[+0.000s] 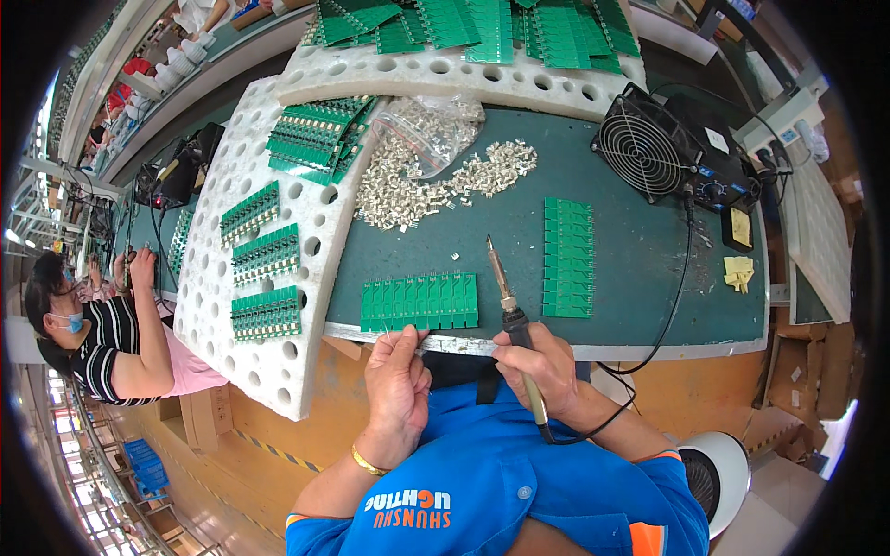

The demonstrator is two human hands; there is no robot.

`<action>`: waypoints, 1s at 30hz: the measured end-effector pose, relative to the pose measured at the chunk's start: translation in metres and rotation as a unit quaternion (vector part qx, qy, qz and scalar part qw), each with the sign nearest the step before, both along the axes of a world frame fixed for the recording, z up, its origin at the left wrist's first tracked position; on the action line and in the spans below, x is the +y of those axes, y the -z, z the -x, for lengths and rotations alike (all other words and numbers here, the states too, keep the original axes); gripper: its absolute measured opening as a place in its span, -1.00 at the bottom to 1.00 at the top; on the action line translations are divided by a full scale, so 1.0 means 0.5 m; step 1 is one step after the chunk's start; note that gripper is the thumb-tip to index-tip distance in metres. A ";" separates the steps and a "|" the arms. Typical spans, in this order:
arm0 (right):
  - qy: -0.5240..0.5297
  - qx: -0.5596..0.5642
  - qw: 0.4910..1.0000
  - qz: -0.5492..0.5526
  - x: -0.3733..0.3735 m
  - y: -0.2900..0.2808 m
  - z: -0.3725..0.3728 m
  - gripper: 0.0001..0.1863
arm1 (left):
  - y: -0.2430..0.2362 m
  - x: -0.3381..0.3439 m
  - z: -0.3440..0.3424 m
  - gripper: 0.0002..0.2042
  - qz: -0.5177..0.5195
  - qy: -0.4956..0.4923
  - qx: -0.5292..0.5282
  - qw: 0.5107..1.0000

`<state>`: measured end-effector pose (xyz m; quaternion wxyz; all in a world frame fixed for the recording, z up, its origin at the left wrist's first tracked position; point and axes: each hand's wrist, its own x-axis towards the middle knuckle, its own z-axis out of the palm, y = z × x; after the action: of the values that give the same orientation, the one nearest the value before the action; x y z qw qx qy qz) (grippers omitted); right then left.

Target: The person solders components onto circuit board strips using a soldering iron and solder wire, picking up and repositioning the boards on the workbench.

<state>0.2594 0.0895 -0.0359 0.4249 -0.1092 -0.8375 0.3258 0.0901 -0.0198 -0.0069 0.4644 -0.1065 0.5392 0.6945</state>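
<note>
My right hand (pixel 540 363) is closed round a soldering iron (pixel 514 324), its tip pointing up and away over the green mat. A green circuit board panel (pixel 419 301) lies flat by the front edge of the bench. My left hand (pixel 397 385) pinches a thin solder wire right at that panel's near edge; most of the wire is hidden by the fingers. The iron's tip is to the right of this panel and apart from it. Further right, a second green panel (pixel 567 258) lies lengthwise away from me. One small white connector (pixel 455 256) sits alone beyond the near panel.
Loose white connectors (pixel 403 190) are heaped beside a clear plastic bag (pixel 436 130). Panels with parts fitted rest on a perforated white foam sheet (pixel 320 199); more panels (pixel 464 32) lie on foam behind. A black fan (pixel 640 144) and a yellow sponge (pixel 739 227) stand right. A co-worker (pixel 111 334) sits left.
</note>
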 end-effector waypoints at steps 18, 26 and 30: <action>0.182 -0.013 0.982 -0.051 0.070 -0.026 -0.077 -0.54 | 0.000 -0.002 0.019 -0.95 0.002 -0.002 -0.024 1.000; 0.216 -0.057 0.971 -0.079 0.081 -0.030 -0.110 -0.53 | -0.011 -0.022 0.030 -0.91 0.052 0.034 -0.004 0.998; 0.216 -0.075 0.970 -0.087 0.086 -0.027 -0.121 -0.53 | -0.027 -0.026 0.031 -0.89 0.087 0.079 0.001 0.993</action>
<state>0.3197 0.1326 -0.0223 0.4294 -0.2741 -0.8485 0.1435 0.0744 -0.0328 0.0066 0.5059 -0.1027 0.6050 0.6062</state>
